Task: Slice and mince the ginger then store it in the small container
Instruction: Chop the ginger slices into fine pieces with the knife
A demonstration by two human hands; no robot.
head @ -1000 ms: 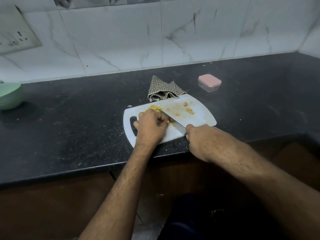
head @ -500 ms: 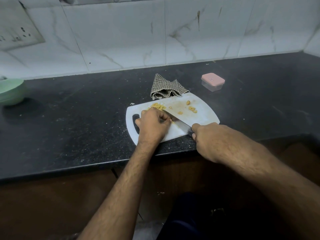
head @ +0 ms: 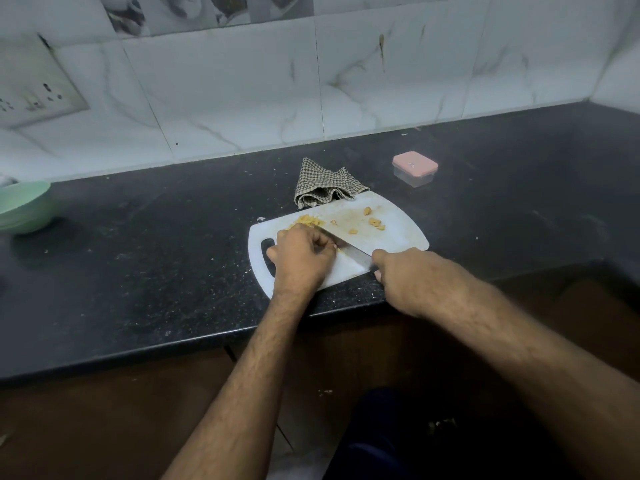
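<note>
Gripping knife (head: 353, 252), right hand (head: 412, 278)

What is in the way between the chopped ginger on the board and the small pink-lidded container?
The pink lid is on the container, closing it. Otherwise only bare counter lies between the ginger and it; the cloth sits off to the side.

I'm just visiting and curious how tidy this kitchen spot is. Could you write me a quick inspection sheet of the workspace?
Surface: black speckled stone counter, dusted with crumbs.
Job's things: white plastic cutting board with yellow ginger pieces and a minced pile; steel knife; small clear container with pink lid, closed, behind the board.
Clutter: checked folded cloth touching the board's far edge; pale green bowl at far left.
Hands: left hand curled over ginger; right hand grips the knife handle.
Cables: nothing seen.
Surroundings: white marble-look tiles; wall socket plate.
</note>
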